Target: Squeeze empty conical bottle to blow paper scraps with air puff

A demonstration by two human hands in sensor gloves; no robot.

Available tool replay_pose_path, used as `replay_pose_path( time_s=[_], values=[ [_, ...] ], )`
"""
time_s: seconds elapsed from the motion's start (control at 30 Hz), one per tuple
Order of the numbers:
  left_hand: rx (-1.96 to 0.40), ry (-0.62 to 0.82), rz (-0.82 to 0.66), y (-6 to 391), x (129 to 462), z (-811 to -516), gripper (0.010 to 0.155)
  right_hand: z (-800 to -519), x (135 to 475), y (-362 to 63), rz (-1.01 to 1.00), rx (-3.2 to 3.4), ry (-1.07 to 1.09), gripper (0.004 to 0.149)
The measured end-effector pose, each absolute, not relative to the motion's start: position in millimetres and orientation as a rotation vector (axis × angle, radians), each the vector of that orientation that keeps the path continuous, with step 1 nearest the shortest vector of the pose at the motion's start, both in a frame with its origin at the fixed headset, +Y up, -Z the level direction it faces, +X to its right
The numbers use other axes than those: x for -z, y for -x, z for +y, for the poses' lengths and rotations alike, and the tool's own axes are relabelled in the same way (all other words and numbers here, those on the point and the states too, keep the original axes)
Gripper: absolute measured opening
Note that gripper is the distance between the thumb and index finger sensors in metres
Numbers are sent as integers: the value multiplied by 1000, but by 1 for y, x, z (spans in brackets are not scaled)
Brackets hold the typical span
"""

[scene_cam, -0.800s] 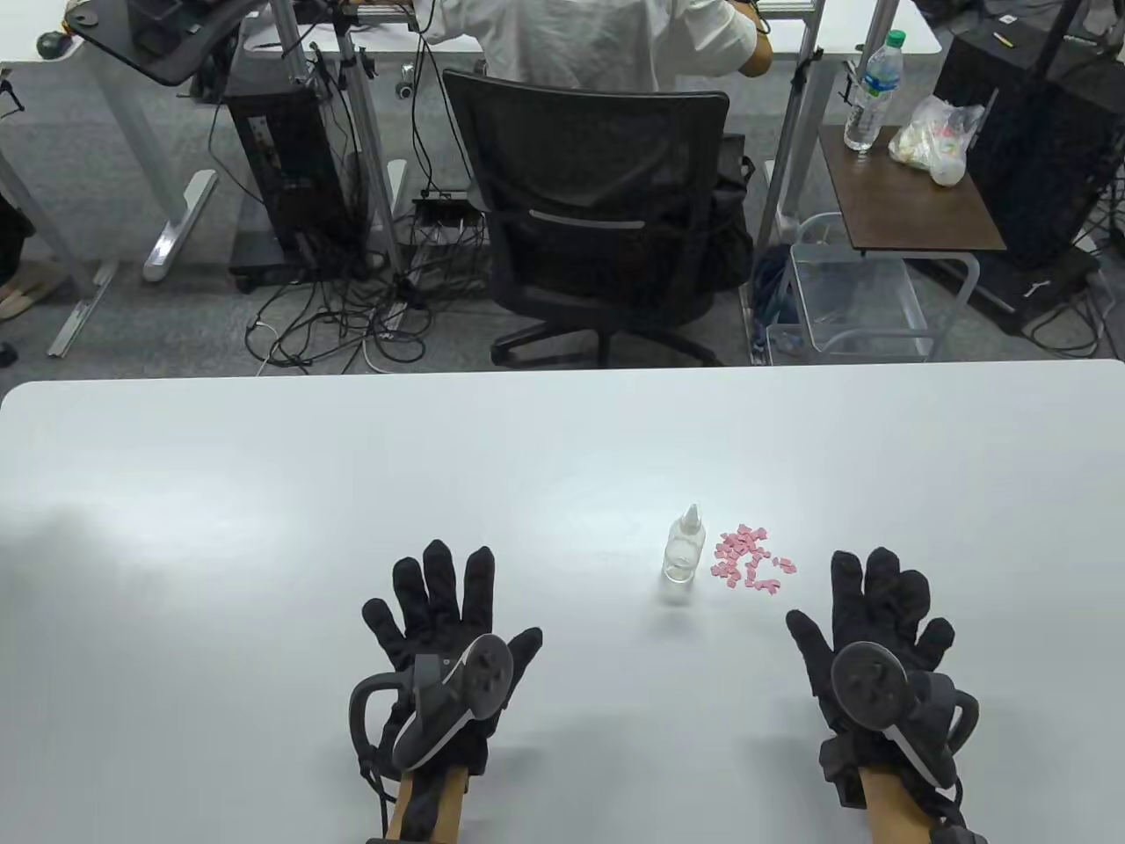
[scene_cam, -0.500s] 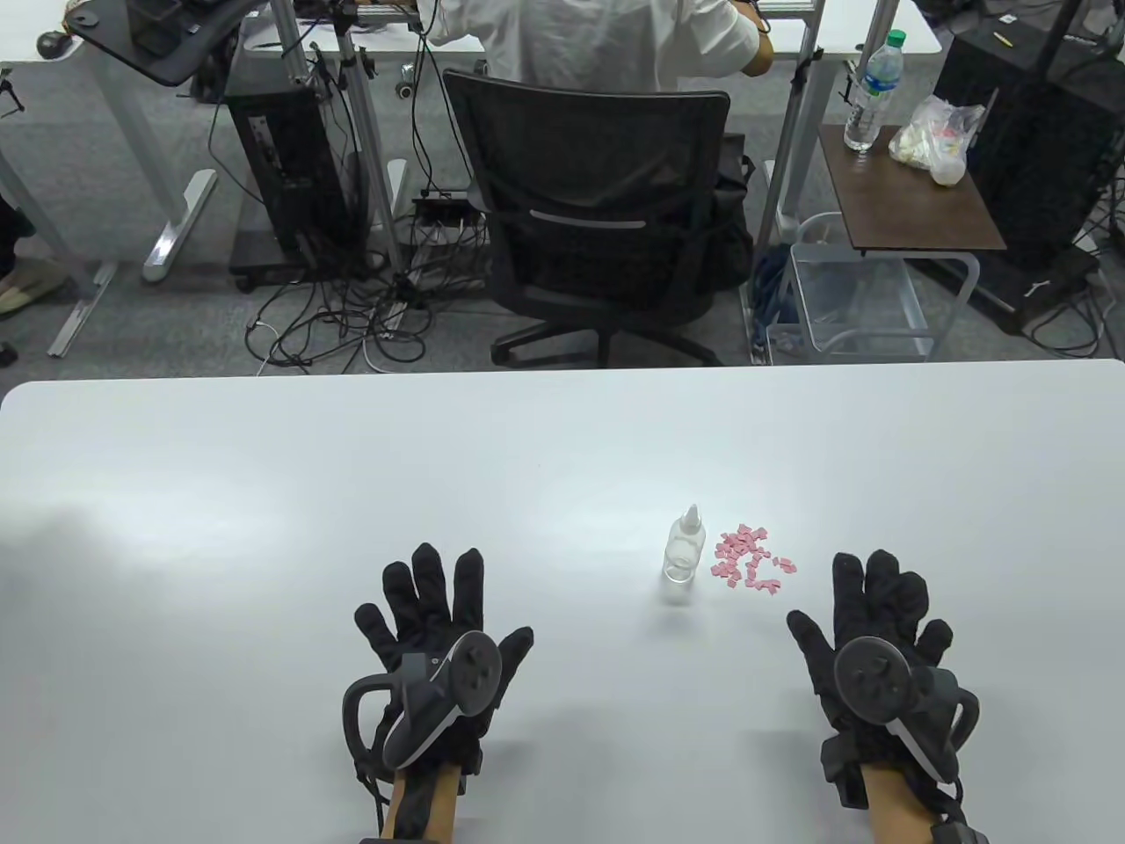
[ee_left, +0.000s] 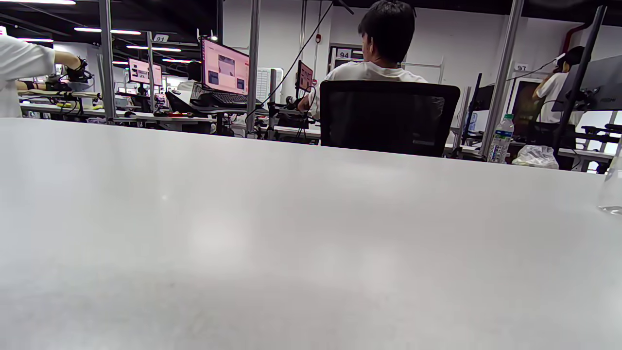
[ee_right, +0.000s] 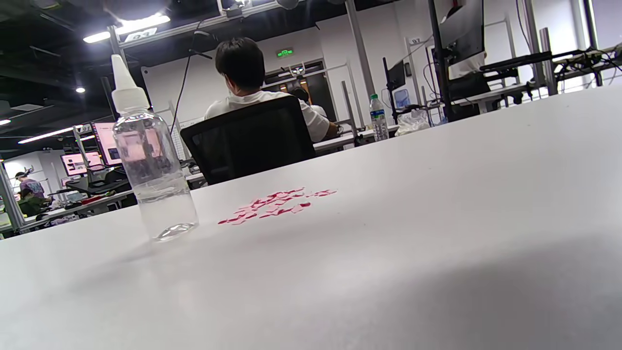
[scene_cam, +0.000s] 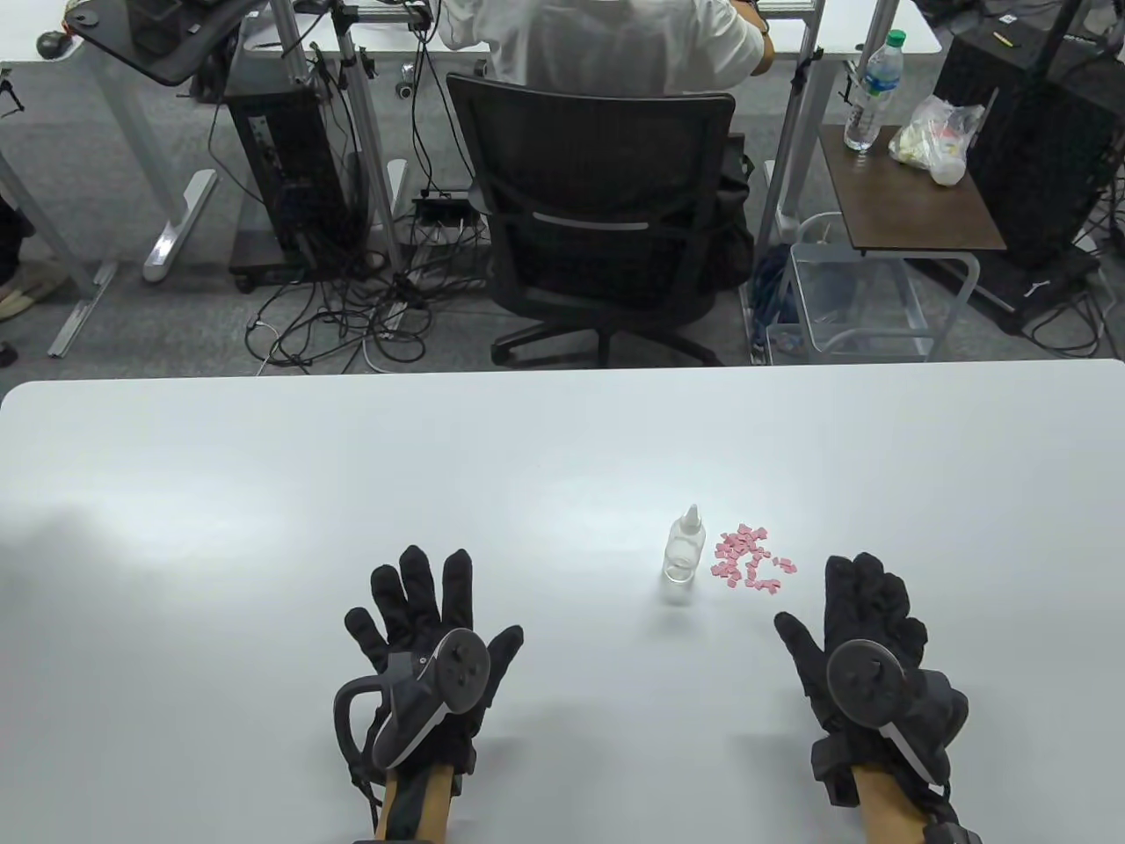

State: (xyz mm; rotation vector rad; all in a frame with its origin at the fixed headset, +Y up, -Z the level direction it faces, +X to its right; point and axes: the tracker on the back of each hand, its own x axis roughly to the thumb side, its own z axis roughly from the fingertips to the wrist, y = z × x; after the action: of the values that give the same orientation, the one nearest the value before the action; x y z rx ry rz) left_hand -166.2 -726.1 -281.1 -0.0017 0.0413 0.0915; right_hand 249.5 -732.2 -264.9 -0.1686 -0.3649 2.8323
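A clear empty bottle (scene_cam: 682, 550) with a white conical tip stands upright on the white table (scene_cam: 264, 457). It also shows at the left of the right wrist view (ee_right: 150, 170) and at the right edge of the left wrist view (ee_left: 611, 192). A heap of pink paper scraps (scene_cam: 749, 560) lies just right of it, also seen in the right wrist view (ee_right: 277, 204). My left hand (scene_cam: 422, 615) lies flat on the table with fingers spread, well left of the bottle. My right hand (scene_cam: 866, 607) lies flat, below and right of the scraps. Both hold nothing.
An office chair (scene_cam: 598, 220) with a seated person stands beyond the table's far edge. A side table (scene_cam: 905, 189) with a water bottle and a bag is at the back right.
My left hand has slid a little left and toward me. My right hand has shifted slightly left, its fingers drawn closer together. Bottle and scraps have not moved.
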Motion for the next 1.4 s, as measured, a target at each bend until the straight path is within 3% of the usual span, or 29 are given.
replay_pose_path(
  time_s=[0.1, 0.47, 1.03, 1.17, 1.33, 1.4],
  values=[
    [-104, 2, 40, 167, 281, -726, 95, -731, 267, -247, -414, -2759, 127, 92],
    [-136, -7, 30, 171, 286, -726, 94, -726, 318, -220, -326, -2669, 88, 92],
    [-131, 50, 33, 168, 287, -726, 93, -751, 375, -173, -67, -2650, 132, 94],
    [-98, 53, 32, 164, 287, -726, 92, -756, 380, -168, -100, -2587, 205, 96],
    [-105, 53, 17, 163, 288, -727, 93, -758, 382, -164, -97, -2550, 241, 86],
    [-98, 52, 13, 164, 288, -727, 93, -759, 382, -163, -143, -2518, 256, 72]
  ],
)
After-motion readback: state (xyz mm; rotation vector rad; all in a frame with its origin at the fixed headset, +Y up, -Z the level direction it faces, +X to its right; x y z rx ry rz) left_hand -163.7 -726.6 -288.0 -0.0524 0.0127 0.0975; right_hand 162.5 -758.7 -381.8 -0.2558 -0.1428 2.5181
